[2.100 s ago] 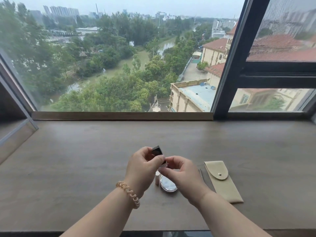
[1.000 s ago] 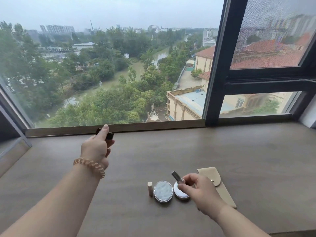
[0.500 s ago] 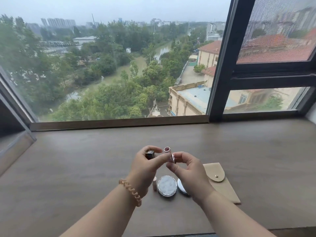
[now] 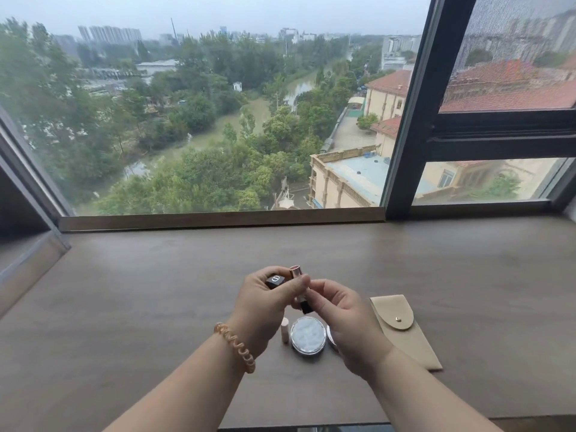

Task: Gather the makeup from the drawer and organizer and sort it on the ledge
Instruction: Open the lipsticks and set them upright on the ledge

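On the wooden ledge (image 4: 124,307) under the big window, the person's two hands meet near the middle, lifted clear of the surface. Furthest left, a coiled amber band (image 4: 235,347) rings the left wrist. The left hand (image 4: 265,304) has its fingers curled round a black cap (image 4: 275,280), logo face up, and its thumb reaches across to touch the lipstick (image 4: 296,272) at its three o'clock. The lipstick stands upright, rose-gold end at twelve o'clock. The right hand (image 4: 346,319) pinches its dark lower body between thumb and forefinger, the other fingers loosely curled behind.

I'd say cap and tube are held this close because they are about to be joined, or the shade is being checked before it is sorted.

Below the hands, at six o'clock, the sorted row lies on the wood. A small pale tube (image 4: 284,330) stands on end, and a round compact (image 4: 308,335) lies just beside it. A second compact (image 4: 331,333) is mostly hidden by the right hand. At three o'clock from that row, a beige pouch (image 4: 405,332) lies flat with its flap snapped down. The close line suggests like going with like.
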